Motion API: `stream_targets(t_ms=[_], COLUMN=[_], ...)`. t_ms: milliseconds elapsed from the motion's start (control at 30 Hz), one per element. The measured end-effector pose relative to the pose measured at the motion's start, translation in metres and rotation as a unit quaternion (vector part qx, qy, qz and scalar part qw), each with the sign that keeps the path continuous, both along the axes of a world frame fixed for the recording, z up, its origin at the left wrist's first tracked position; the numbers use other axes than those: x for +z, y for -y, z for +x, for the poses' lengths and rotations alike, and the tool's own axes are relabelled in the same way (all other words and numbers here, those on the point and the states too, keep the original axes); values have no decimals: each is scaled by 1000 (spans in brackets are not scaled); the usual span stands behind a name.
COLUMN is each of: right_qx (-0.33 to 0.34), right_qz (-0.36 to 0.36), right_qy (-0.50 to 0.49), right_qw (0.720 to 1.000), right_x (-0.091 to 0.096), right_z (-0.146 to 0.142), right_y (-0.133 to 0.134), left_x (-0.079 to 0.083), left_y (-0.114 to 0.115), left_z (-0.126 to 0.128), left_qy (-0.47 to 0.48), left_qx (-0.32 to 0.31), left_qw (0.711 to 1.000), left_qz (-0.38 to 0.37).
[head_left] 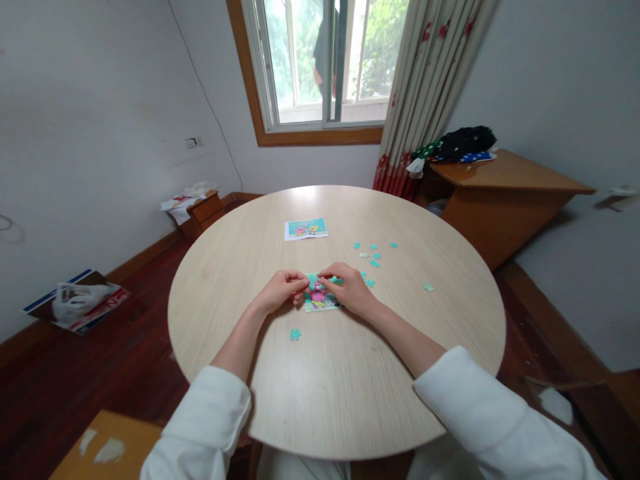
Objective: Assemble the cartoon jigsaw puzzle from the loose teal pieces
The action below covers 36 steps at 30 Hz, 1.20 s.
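A partly joined jigsaw puzzle (320,301), with a pink figure on a teal ground, lies flat on the round table between my hands. At its upper left edge, my left hand (281,291) is closed in a pinch on a teal puzzle piece (311,280). From the other side my right hand (350,288) reaches over the puzzle, its thumb and forefinger close together at the same upper edge; it covers the puzzle's right part. The exact grip of the fingertips is small and partly hidden. Nearer to me lies a single teal puzzle piece (295,335).
Several loose teal pieces (375,256) are scattered right of and beyond my right hand, and a pale green piece (429,287) lies farther right. A printed picture sheet (306,229) rests toward the far side of the round table (220,267). A wooden desk (515,177) bears cloths.
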State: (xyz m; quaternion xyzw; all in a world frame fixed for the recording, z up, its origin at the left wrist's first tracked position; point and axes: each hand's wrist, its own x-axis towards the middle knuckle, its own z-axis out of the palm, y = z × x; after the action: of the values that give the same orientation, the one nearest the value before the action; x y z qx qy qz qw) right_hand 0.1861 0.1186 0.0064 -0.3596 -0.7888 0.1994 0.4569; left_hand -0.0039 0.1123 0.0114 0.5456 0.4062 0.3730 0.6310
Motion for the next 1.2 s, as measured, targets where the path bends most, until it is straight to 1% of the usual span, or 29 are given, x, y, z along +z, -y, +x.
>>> stream_targets(t_ms=[233,467,833,1200], right_qx=[-11,-12,-10,-9], right_qz=[-11,-11,0,8], right_qy=[3,6,1,-6], right_qw=[1000,1000,1000,1000], right_x=[3,2,2,1], right_z=[-1,-1,0,0], right_y=[4,3,3,2], left_x=[-3,0,3,-1], left_y=[-1,0,0,-1], left_z=[-2,-1,-2,-3], left_qy=[17,26,34,42], left_qx=[-14,-14,-32,-41], left_qw=[1000,999,999,998], left_qz=[-3,-12,-10,-14])
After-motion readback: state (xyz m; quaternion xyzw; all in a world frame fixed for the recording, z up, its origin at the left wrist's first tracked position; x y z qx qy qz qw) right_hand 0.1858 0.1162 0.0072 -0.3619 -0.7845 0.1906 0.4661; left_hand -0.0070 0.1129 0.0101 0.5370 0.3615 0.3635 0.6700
